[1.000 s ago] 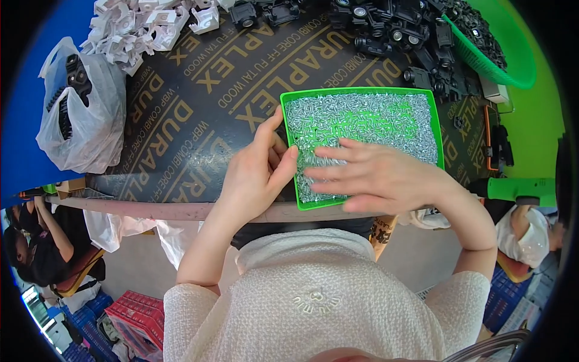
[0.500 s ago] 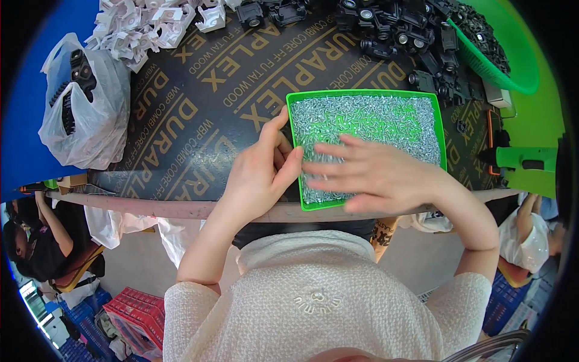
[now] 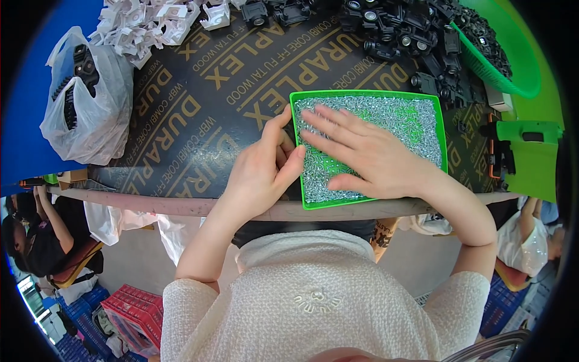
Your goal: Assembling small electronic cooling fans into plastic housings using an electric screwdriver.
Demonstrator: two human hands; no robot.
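A shallow green tray [image 3: 444,130] sits by the near table edge, spread with many small silvery screws [image 3: 389,107]; patches of its green floor show between them. At the tray's left wall, my left hand [image 3: 260,172] grips the side, thumb and index fingertip against the rim and the other fingers curled. My right hand [image 3: 377,158] lies palm down over the screws in the left half, fingers stretched out and slightly spread. It covers part of the screws, and what is under the palm is hidden.
White plastic parts [image 3: 172,24] and black toy-car-like parts [image 3: 410,39] are heaped at the back. A plastic bag [image 3: 90,120] of black pieces stands left. A green basket [image 3: 497,75] leans at the far right, near a green tool [image 3: 531,136]. People sit at both sides.
My right hand has moved away from me across the screws, toward the tray's far left corner. My left hand stays at the tray's left side.
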